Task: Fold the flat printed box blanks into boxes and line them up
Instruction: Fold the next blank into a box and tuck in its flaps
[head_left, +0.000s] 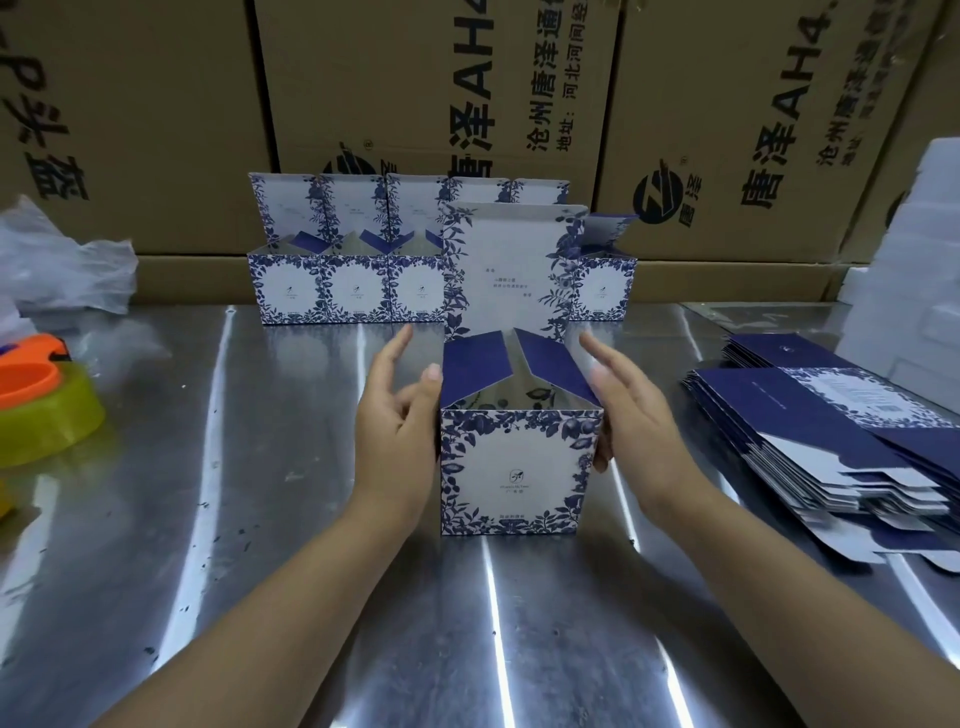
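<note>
While upright on scuffed steel (249, 519), square floral cardboard box (519, 467) between straight fingers (396, 344).

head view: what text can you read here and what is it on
"唐泽AH4", sideways: middle brown carton and right brown carton.
"沧州唐泽通", "地址:河北河间", cut off: middle brown carton.
Large characters on left carton: cut off, unreadable.
Small print on folded box, row of boxes, flat blanks: too small to read.

One box in front (519, 467), six boxes behind (353, 291), one stack of flat blanks (810, 415), one tape roll (47, 415).
</note>
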